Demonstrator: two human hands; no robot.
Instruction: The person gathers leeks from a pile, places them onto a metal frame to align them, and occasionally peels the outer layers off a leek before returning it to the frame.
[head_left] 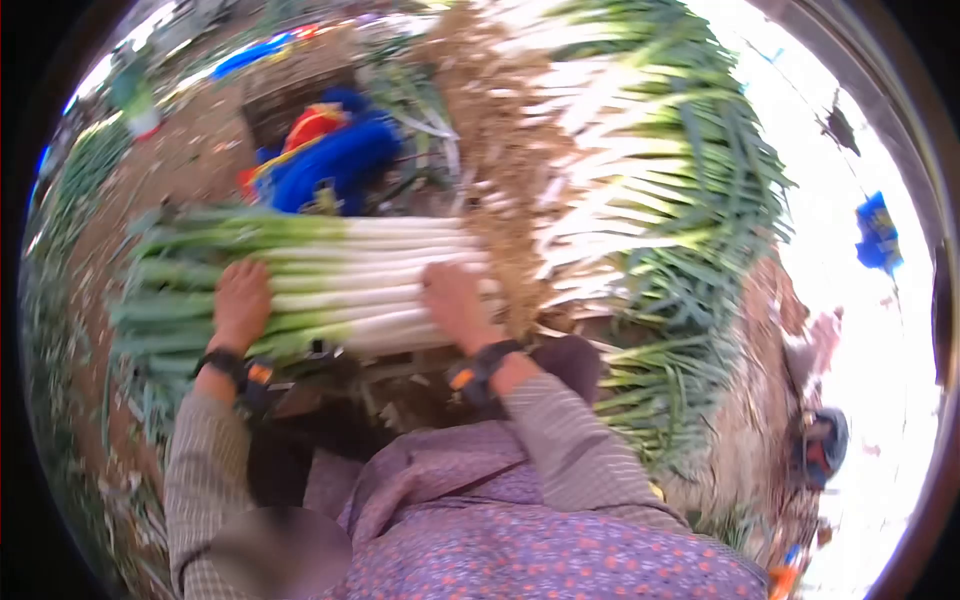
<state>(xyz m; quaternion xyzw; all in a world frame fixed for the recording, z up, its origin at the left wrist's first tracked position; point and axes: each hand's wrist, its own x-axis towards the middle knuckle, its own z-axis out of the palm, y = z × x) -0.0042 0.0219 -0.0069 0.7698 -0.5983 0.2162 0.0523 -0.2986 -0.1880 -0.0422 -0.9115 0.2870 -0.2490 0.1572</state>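
A wide row of leeks (340, 270) lies side by side in front of me, white ends to the right and green leaves to the left. My left hand (242, 300) rests on the green part, its fingers lying over the stalks. On the white part, near the root ends, is my right hand (458, 305), fingers also laid over the stalks. Both hands look flat rather than wrapped around anything. Black bands with orange parts are on both wrists. What lies beneath the leeks is mostly hidden.
A long pile of leeks (650, 200) runs along the right. Beyond my row sit blue and red bundled material (335, 155) and a brown box-like object (285, 95). A dark round container (822, 448) stands at the far right. More greens (95, 165) lie at the left.
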